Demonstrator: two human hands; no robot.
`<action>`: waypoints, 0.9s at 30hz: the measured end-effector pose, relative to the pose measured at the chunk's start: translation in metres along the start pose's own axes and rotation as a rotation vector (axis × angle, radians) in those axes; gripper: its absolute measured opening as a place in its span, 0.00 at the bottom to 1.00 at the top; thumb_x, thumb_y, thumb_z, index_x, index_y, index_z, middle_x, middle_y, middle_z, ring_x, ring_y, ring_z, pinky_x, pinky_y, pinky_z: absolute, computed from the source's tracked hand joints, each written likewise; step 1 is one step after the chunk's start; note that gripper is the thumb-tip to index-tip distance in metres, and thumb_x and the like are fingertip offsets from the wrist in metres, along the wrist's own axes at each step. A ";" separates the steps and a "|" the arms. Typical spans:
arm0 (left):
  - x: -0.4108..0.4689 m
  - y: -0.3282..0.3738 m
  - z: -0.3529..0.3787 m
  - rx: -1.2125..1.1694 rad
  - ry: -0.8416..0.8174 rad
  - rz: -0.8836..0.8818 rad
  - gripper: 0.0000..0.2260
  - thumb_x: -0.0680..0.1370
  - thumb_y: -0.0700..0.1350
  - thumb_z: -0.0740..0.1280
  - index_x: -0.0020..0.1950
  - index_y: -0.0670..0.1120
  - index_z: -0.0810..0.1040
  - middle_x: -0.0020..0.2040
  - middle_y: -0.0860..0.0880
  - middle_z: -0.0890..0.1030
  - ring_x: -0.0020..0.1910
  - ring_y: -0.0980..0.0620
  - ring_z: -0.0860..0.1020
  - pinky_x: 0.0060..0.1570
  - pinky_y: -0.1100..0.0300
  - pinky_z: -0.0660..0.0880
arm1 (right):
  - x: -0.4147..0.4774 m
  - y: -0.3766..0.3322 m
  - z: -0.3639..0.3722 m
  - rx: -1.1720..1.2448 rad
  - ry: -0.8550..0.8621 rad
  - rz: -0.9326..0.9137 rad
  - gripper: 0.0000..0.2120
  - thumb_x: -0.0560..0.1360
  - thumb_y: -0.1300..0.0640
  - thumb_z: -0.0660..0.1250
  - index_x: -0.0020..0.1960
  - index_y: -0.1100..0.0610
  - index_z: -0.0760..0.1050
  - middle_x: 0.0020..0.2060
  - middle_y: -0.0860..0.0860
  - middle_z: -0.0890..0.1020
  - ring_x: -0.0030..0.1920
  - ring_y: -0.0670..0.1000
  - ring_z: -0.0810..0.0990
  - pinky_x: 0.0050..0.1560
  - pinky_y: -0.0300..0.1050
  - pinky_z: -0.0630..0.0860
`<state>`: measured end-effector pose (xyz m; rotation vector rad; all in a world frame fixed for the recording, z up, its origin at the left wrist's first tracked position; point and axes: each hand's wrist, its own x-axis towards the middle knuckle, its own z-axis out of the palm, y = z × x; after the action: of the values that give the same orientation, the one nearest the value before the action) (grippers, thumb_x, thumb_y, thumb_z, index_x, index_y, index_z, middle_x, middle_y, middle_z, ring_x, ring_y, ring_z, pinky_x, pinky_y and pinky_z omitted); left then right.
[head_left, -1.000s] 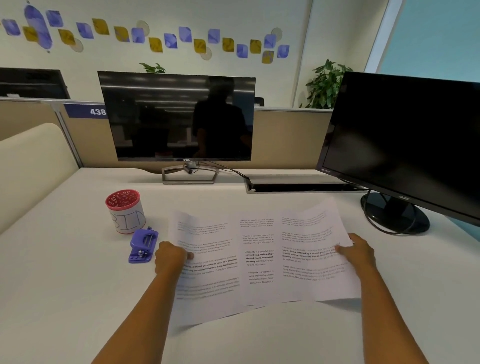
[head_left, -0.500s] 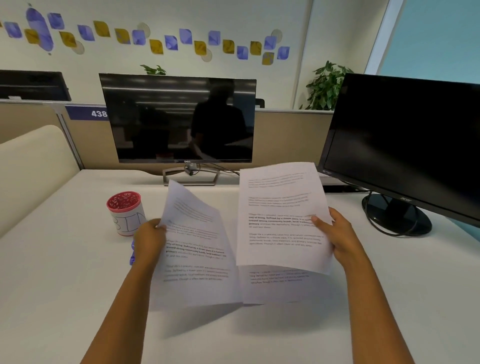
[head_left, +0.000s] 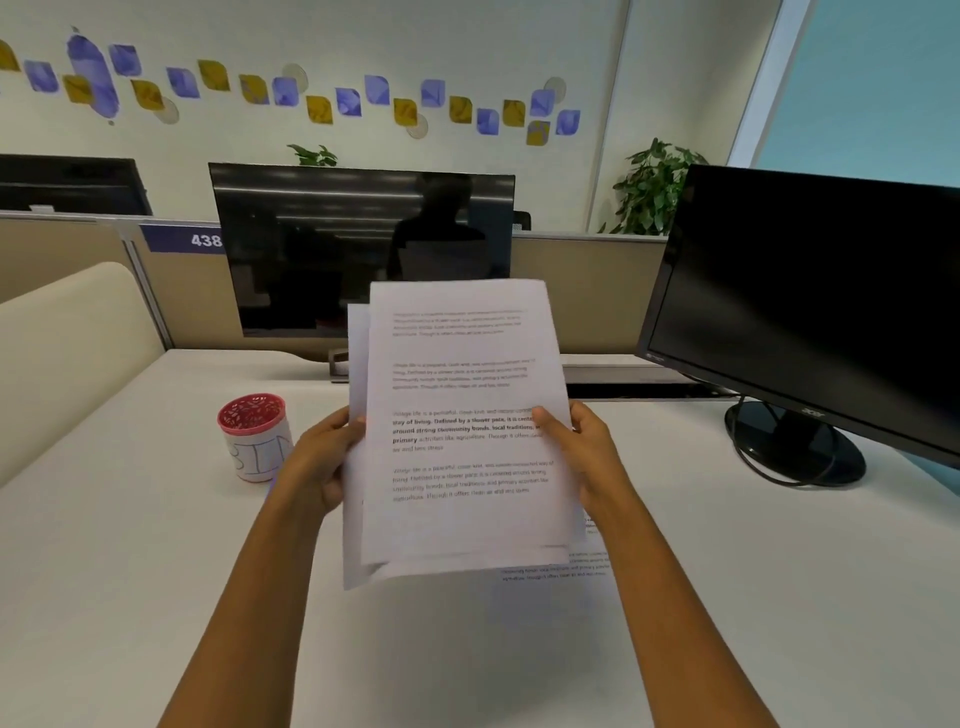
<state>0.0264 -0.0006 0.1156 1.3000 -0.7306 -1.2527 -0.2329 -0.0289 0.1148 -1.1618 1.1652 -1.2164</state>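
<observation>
A stack of printed white sheets (head_left: 462, 467) is held upright above the white desk (head_left: 130, 545), its pages nearly aligned, one sheet edge showing on the left. My left hand (head_left: 324, 462) grips the stack's left edge. My right hand (head_left: 582, 454) grips the right edge with the thumb on the front page. Another printed sheet (head_left: 582, 564) peeks out low behind the stack on the right; whether it lies on the desk I cannot tell.
A red-rimmed white cup (head_left: 254, 436) stands left of my left hand. A dark monitor (head_left: 332, 249) sits at the back, with a grey bar (head_left: 623, 376) beside its stand. A second black monitor (head_left: 810, 306) on a round base (head_left: 795, 452) stands at right.
The sheets were spread flat on the desk, then lifted one in each hand. Now both hands have brought them together into one upright stack. The purple stapler is hidden behind my left hand.
</observation>
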 end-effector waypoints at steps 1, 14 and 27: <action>0.000 -0.002 0.001 -0.008 -0.025 -0.009 0.12 0.79 0.39 0.61 0.61 0.43 0.76 0.40 0.46 0.85 0.36 0.48 0.84 0.38 0.50 0.82 | 0.000 0.004 0.001 -0.017 -0.006 0.024 0.15 0.72 0.52 0.70 0.57 0.55 0.75 0.53 0.54 0.83 0.51 0.56 0.83 0.55 0.57 0.79; 0.001 -0.020 0.015 0.184 0.024 0.071 0.14 0.79 0.42 0.62 0.65 0.46 0.70 0.58 0.41 0.79 0.46 0.43 0.80 0.50 0.44 0.78 | 0.010 0.035 0.001 -0.202 0.088 0.015 0.25 0.72 0.51 0.70 0.65 0.50 0.64 0.57 0.54 0.77 0.54 0.55 0.79 0.56 0.51 0.78; 0.014 -0.028 -0.001 0.036 0.085 -0.044 0.18 0.79 0.40 0.61 0.69 0.45 0.67 0.58 0.40 0.78 0.51 0.39 0.78 0.57 0.36 0.73 | 0.009 0.086 -0.059 -1.348 0.231 0.575 0.42 0.67 0.35 0.68 0.68 0.61 0.60 0.67 0.59 0.66 0.66 0.56 0.67 0.62 0.46 0.69</action>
<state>0.0240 -0.0090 0.0857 1.3967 -0.6701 -1.2166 -0.2866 -0.0374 0.0259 -1.4115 2.4226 0.0269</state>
